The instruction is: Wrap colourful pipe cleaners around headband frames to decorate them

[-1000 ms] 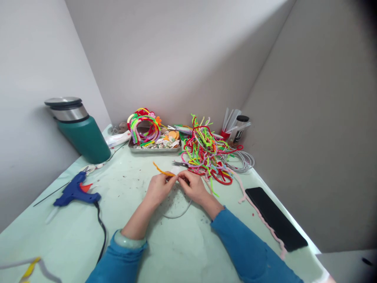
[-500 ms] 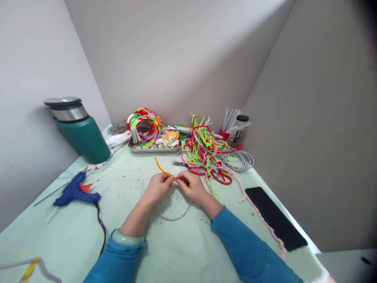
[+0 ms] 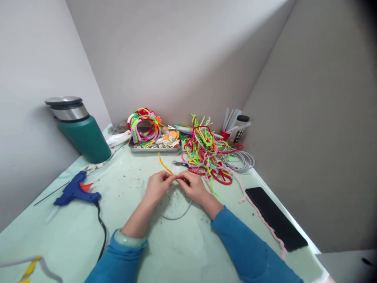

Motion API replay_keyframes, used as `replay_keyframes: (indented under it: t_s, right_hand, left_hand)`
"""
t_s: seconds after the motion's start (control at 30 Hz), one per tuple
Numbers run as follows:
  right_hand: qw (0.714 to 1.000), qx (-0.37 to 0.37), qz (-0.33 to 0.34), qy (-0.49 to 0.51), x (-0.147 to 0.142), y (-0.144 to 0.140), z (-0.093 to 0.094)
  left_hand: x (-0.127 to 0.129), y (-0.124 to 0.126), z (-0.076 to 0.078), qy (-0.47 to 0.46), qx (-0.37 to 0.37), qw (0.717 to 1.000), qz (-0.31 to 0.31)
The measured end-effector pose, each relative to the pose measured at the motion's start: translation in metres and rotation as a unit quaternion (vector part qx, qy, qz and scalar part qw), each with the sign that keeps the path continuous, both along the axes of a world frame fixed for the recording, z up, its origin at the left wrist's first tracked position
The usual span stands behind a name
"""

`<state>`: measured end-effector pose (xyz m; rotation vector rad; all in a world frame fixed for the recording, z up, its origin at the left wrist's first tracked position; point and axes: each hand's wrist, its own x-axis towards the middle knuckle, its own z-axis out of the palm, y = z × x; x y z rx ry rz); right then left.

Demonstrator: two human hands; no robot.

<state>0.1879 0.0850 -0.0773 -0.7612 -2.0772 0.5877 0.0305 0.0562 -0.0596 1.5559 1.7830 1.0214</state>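
Observation:
My left hand (image 3: 159, 186) and my right hand (image 3: 193, 186) meet fingertip to fingertip over the middle of the table. Both are closed in a pinch. An orange pipe cleaner (image 3: 163, 163) rises from between the fingers and leans to the upper left; its lower end is hidden by them. Below the hands curves a thin grey-white hoop (image 3: 176, 217), whose upper part runs up behind the fingers, where they appear to pinch it together with the pipe cleaner. Just beyond my right hand lie red-handled scissors (image 3: 180, 164), their blades pointing left.
A metal tray (image 3: 156, 149) holds finished-looking colourful hoops (image 3: 136, 131) and small pieces. Right of it is a tangled pile of pipe cleaners (image 3: 203, 145). A blue glue gun (image 3: 73, 190), green bottle (image 3: 85, 137), black phone (image 3: 275, 218) and coiled grey hoops (image 3: 246, 161) lie around.
The orange pipe cleaner's free end has swung slightly right and stands steeper. My fingers have shifted a little while staying pinched together. Everything else looks the same.

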Motion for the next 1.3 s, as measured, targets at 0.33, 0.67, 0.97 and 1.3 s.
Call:
replay_keyframes:
  t_s: [0.33, 0.67, 0.97, 1.3]
  right_hand:
    - [1.0, 0.008, -0.005, -0.007, 0.0, 0.0006, -0.0007]
    - [0.999, 0.018, 0.032, 0.002, 0.002, -0.0027, 0.0017]
    - [1.0, 0.0, -0.01, 0.01, -0.0008, -0.0004, -0.0008]
    - [0.999, -0.019, -0.034, 0.019, -0.0003, 0.0003, 0.0027]
  left_hand:
    - [0.0014, -0.0015, 0.0054, 0.029, 0.03, 0.999, 0.004]
    - [0.0023, -0.0026, 0.0036, -0.162, -0.086, 0.983, 0.005]
    - [0.0019, -0.0024, 0.0047, 0.027, 0.06, 0.998, 0.018]
    - [0.0018, -0.0023, -0.0002, 0.072, 0.158, 0.985, -0.022]
